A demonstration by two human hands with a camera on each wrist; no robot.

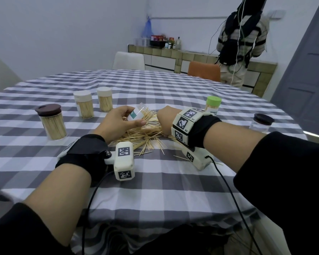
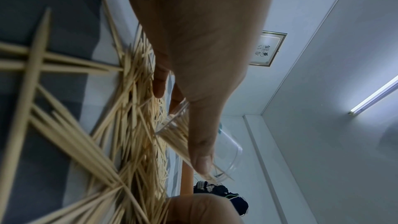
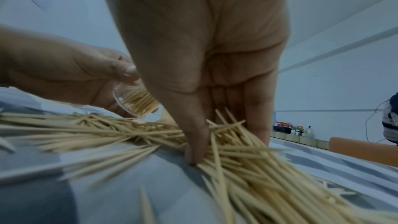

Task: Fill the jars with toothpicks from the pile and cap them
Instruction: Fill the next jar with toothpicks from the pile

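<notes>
A round table (image 1: 173,190) covered in a grey and white checked cloth fills the head view. Going from the left edge: a clear jar with a dark brown lid (image 1: 52,122) stands upright, packed with toothpicks. Further in and toward the far edge stand two more filled jars with white caps (image 1: 83,104), (image 1: 104,99), side by side.

Near the middle of the table, the left hand (image 1: 118,124) grasps a clear open jar (image 1: 138,113) with a teal and white label. Thumb and fingers curl round its body. The jar is tipped on its side, mouth facing right and slightly down, just above the pile of toothpicks (image 1: 145,133). A bundle of toothpicks already lies inside it, seen through the clear wall in the right wrist view (image 3: 137,101).

The loose pile spreads across the cloth between the two hands, with stray toothpicks scattered toward the near edge.

The right hand (image 1: 164,122) is down in the right side of the pile. Its fingers (image 3: 196,142) are nearly straight and press into the toothpicks; it grips nothing that can be seen.

Behind the right wrist stands a jar with a green cap (image 1: 213,105), holding toothpicks. Toward the right edge sits a clear jar with a dark lid (image 1: 260,123); whether it holds any toothpicks cannot be told.

Both wrists wear black straps carrying white camera blocks. Beyond the table are a white chair (image 1: 128,60), an orange chair (image 1: 203,71) and a person (image 1: 241,45) standing at a counter.
</notes>
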